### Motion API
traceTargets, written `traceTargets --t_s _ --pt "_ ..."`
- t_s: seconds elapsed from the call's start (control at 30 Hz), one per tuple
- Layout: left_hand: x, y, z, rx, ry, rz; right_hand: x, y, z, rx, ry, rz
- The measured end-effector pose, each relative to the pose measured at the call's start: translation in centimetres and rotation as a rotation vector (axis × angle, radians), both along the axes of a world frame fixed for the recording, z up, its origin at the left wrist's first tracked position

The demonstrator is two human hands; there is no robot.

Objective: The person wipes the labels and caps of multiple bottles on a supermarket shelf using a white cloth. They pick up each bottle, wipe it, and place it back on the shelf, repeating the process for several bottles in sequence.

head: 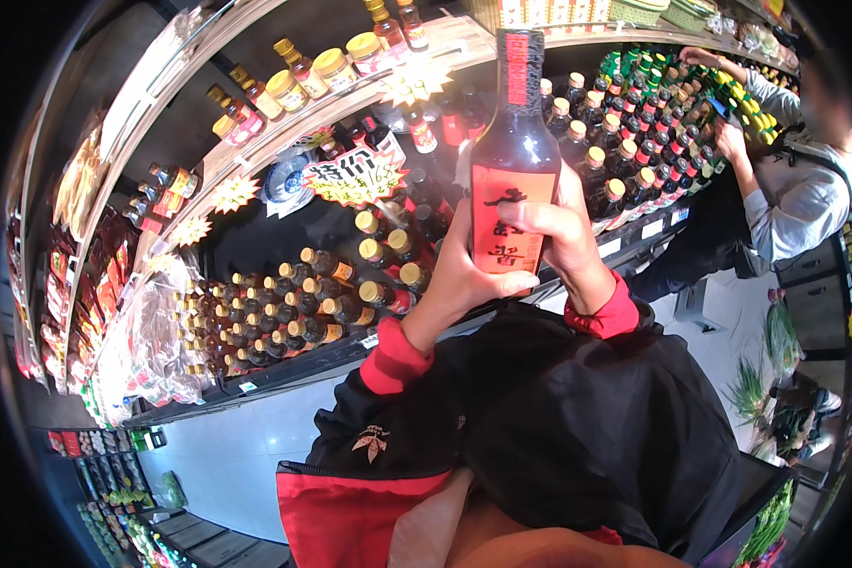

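A dark glass bottle point(515, 142) with an orange-red label bearing writing stands upright before me, over the front of a shelf. My left hand point(461, 263) is closed around its lower left side, with the thumb across the base of the label. From the right, my right hand point(564, 231) grips the bottle higher up, its thumb lying on the middle of the label. The bottle's neck is wrapped in dark and red paper. Just left of my left hand stand yellow-capped dark bottles point(397, 245) in rows.
More capped bottles point(277, 305) fill the lower shelf at left. A price sign point(355, 174) stands among the goods. Jars point(330, 65) and bottles line the upper wooden shelf. At right, a person point(802, 163) in a grey top reaches over red-labelled bottles point(639, 135). Tiled floor point(234, 454) lies behind me.
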State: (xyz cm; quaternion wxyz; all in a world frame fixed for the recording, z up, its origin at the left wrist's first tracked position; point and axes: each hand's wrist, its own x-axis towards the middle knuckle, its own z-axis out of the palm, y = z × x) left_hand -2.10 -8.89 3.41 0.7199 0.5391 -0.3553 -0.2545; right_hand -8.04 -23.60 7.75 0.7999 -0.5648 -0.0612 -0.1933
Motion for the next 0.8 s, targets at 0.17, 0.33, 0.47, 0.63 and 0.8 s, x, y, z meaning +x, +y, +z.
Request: traceTargets --t_s 0.17,0.33,0.47,0.63,0.8 --pt "-1.0 1.6 0.9 -0.041 0.074 0.083 1.2 0.3 0.3 0.325 -0.216 -0.130" --pt "-1.1 1.6 0.8 -0.046 0.062 0.214 0.0 -0.5 5.2 0.013 -0.497 -0.508" --pt "-1.1 1.4 0.5 -0.089 -0.055 0.236 1.9 1.4 6.9 -1.042 -0.688 -0.694" --pt "-1.4 1.6 1.1 -0.119 0.074 0.151 3.1 2.4 6.5 -0.410 -0.552 -0.713" --pt "-0.9 3.2 0.0 -0.207 0.216 0.122 0.2 2.6 4.4 -0.795 -0.647 -0.705"
